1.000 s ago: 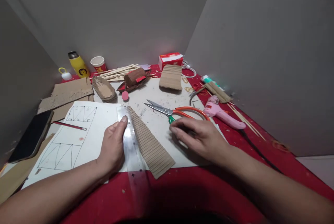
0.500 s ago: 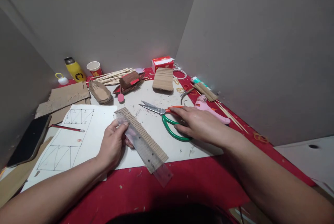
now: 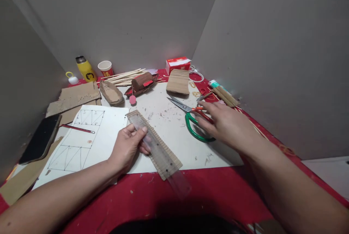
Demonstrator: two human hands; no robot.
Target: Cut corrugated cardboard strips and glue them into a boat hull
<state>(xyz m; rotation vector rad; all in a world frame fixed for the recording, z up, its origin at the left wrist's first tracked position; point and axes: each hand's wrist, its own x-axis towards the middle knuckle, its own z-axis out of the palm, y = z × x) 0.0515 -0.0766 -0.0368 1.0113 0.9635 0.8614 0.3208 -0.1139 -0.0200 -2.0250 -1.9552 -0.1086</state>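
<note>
- In the head view, the left hand [image 3: 128,148] holds together the clear ruler [image 3: 157,148] and the ribbed cardboard strip [image 3: 177,161]; the thumb presses from above, the fingers go underneath, probably so that the ruler does not slide.
- The ruler lies along the strip, and its near end passes beyond it, over the red table [image 3: 131,206].
- The right hand [image 3: 229,126] is over the scissors [image 3: 186,108], with fingers bent around the handles; whether it grips them, I cannot tell.
- The scissors have their blades a little apart and pointing away from the body, so the handles are convenient for this hand.
- The paper with the drawing [image 3: 79,138] lies flat beside the left forearm, perhaps for easy looking; a pencil [image 3: 79,129] rests on it.
- Two small boats [image 3: 111,94] stand farther back, which seems to leave working room.
</note>
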